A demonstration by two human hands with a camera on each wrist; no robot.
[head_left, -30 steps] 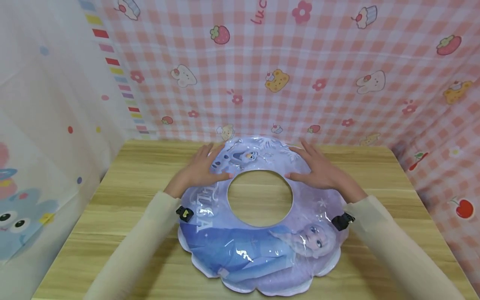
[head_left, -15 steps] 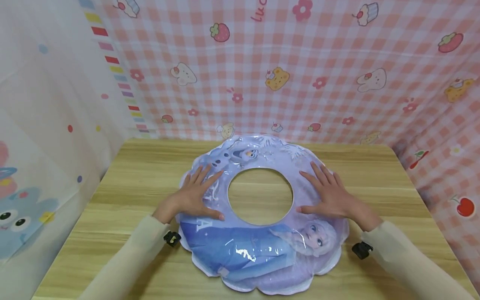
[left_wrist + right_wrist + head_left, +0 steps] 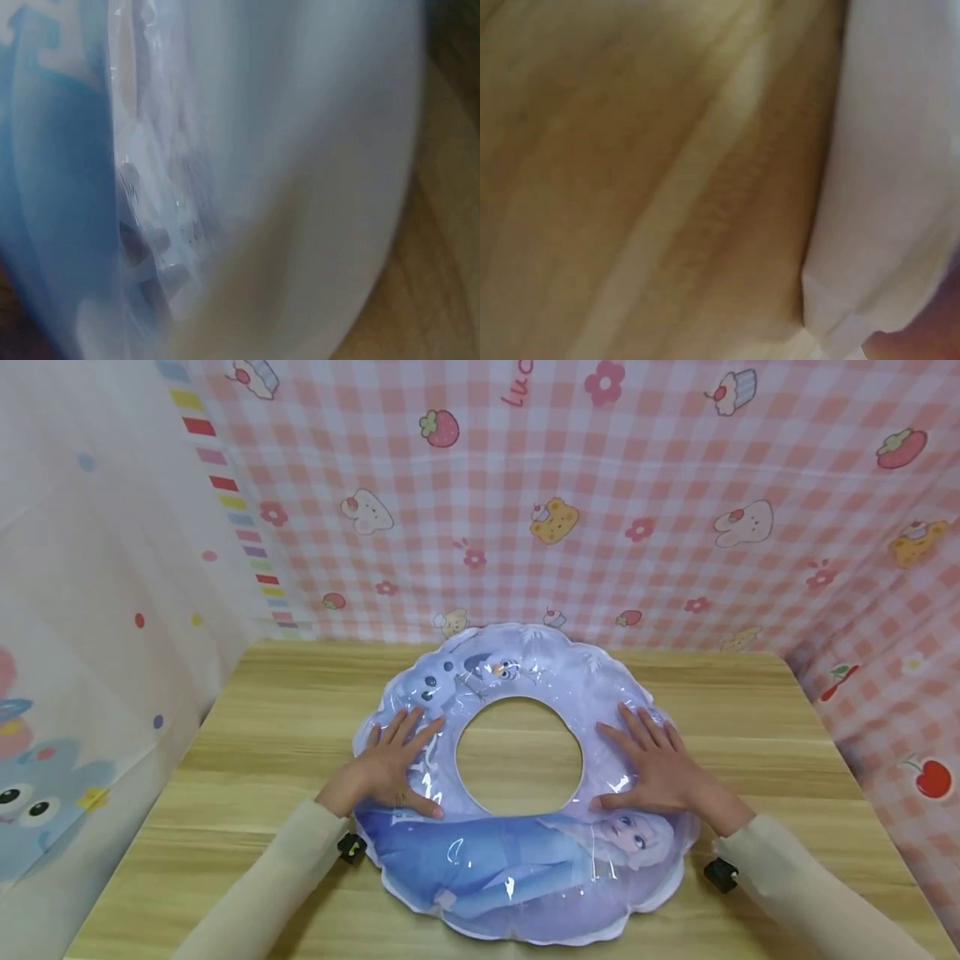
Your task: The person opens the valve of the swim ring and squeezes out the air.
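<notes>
A partly inflated swim ring (image 3: 517, 893), purple and blue with cartoon prints, lies on the wooden table with its round hole in the middle. My left hand (image 3: 390, 768) rests on the ring's left side, fingers spread and thumb toward the hole. On the opposite side my right hand (image 3: 660, 768) presses the film with its fingers spread too. The ring's far part bulges and its scalloped edge shows around the outside. Close and blurred in the left wrist view is the ring's blue print (image 3: 60, 187). Its pale edge (image 3: 885, 150) stands beside the table in the right wrist view.
The wooden table (image 3: 247, 718) extends to both sides of the ring. A pink checked cloth (image 3: 495, 477) hangs right behind the table's far edge and along the right. A white printed cloth (image 3: 97, 560) hangs at the left. A small black wrist camera (image 3: 722, 875) sits below the right sleeve.
Both hands have slid from the ring's far part toward the body, onto its left and right sides. The far part now looks fuller, and the snowman print on it has shifted.
</notes>
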